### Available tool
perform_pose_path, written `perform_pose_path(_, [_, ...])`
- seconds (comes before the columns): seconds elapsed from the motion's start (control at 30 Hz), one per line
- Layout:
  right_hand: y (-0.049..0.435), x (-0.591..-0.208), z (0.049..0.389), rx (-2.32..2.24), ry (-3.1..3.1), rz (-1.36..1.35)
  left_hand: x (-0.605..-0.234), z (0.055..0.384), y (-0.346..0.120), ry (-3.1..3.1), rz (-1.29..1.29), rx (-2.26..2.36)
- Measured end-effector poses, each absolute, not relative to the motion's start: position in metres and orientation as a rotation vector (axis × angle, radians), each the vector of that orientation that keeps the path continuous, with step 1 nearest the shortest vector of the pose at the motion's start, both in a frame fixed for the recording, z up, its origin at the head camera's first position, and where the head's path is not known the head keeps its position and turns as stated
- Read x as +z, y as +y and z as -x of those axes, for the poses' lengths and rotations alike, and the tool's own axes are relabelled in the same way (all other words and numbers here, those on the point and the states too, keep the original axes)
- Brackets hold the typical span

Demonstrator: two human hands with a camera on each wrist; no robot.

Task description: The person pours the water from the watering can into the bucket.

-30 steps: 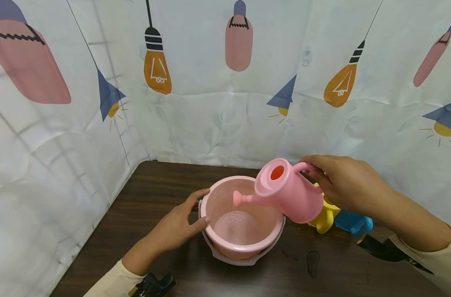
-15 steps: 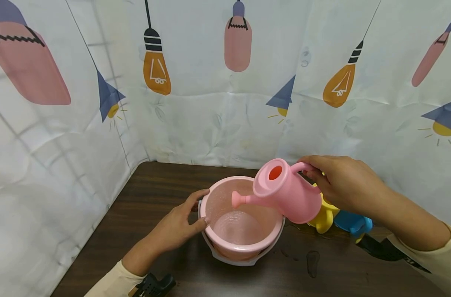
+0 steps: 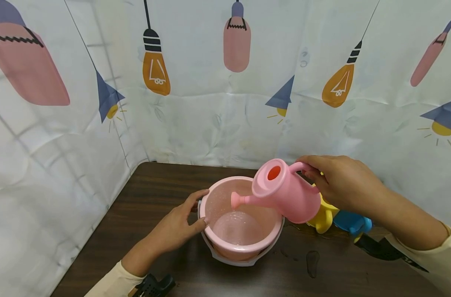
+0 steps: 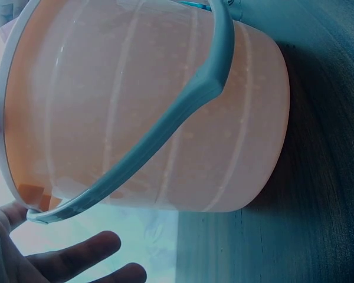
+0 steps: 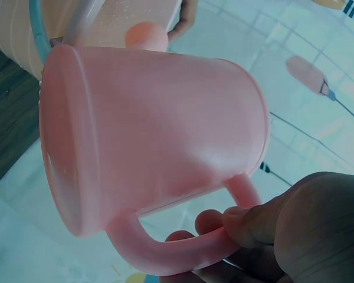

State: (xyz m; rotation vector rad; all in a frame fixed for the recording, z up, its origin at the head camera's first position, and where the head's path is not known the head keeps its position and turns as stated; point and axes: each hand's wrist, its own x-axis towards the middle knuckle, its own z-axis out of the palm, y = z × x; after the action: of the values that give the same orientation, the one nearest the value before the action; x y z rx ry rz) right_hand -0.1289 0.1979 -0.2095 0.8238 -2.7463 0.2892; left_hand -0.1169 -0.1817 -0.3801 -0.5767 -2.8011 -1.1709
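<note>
My right hand [image 3: 342, 181] grips the handle of a pink toy watering can [image 3: 290, 194], fingers wrapped round it in the right wrist view. The can is tilted left, its spout [image 3: 240, 200] over the inside of a pale pink bucket [image 3: 244, 248]. Shallow rippled water [image 3: 236, 227] lies at the bucket's bottom. At the bucket's left side, my left hand [image 3: 177, 225] rests its thumb and index finger on the rim. Its other fingers [image 4: 76, 254] reach out beside the bucket in the left wrist view. The bucket's handle [image 4: 159, 132] hangs down its side.
A yellow toy [image 3: 323, 218] with a handle and a blue one [image 3: 353, 222] stand right of the bucket, partly behind the right hand and can. Drops and a small puddle [image 3: 312, 264] wet the dark wooden table [image 3: 166, 181]. A printed cloth [image 3: 196, 123] hangs behind and at left.
The ripples on the water in the bucket have shifted. The watering can appears slightly farther left, as the whole view drifts a little. Both hands keep their places on the can and the bucket.
</note>
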Motion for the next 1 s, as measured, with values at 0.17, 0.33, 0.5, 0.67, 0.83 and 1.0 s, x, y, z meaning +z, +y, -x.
perform_pose_path(0.17, [0.1975,-0.2102,0.1299,0.276,-2.729,-0.836,-0.3796,0.1168,-0.1815,-2.795,0.581,-1.169])
perform_pose_path(0.33, [0.1964,-0.2101,0.1297,0.273,-2.727,-0.835,-0.3796,0.1163,-0.1814,-2.797,0.577,-1.159])
perform_pose_path(0.5, [0.1956,-0.2102,0.1286,0.275,-2.69,-0.854,-0.3795,0.1161,-0.1811,-2.797,0.573,-1.161])
perform_pose_path(0.67, [0.1957,-0.2094,0.1286,0.271,-2.707,-0.846,-0.3805,0.1168,-0.1808,-2.8,0.568,-1.168])
perform_pose_path(0.83, [0.1954,-0.2094,0.1285,0.271,-2.701,-0.845,-0.3806,0.1164,-0.1808,-2.797,0.569,-1.174])
perform_pose_path(1.0, [0.1943,-0.2094,0.1288,0.263,-2.696,-0.846,-0.3805,0.1166,-0.1807,-2.797,0.566,-1.169])
